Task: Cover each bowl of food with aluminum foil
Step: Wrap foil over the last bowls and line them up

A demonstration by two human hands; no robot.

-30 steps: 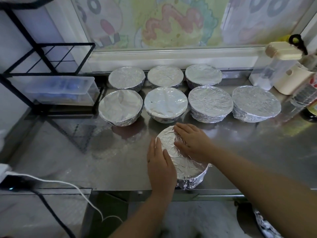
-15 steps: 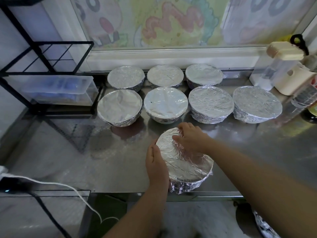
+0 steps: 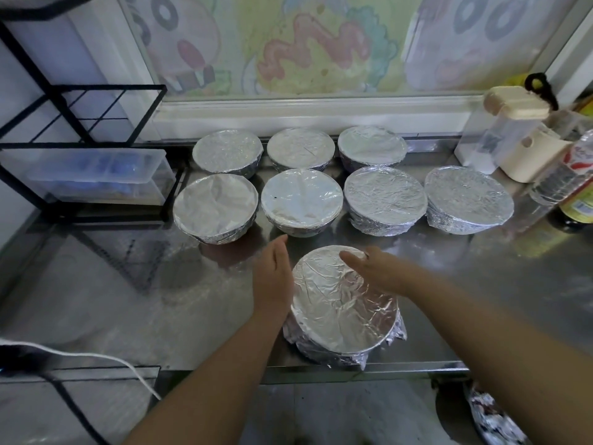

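Sealing looks finished on the near bowl [image 3: 340, 316], at 6 o'clock below seven covered bowls [image 3: 301, 200]. The left hand [image 3: 272, 281], fingers straight, flanks its 9 o'clock side; the right hand [image 3: 380, 271] lies flat on its 1 o'clock rim, gripping nothing. Next, probably, slide it into the row.

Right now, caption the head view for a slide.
Left hand beside, right hand atop the nearest foil-covered bowl; seven covered bowls behind.

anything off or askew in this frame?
The nearest foil-covered bowl sits right at the counter's front edge, its foil skirt loose and ragged. What looks like crumpled foil lies below, off the counter. The other bowls look neatly covered.
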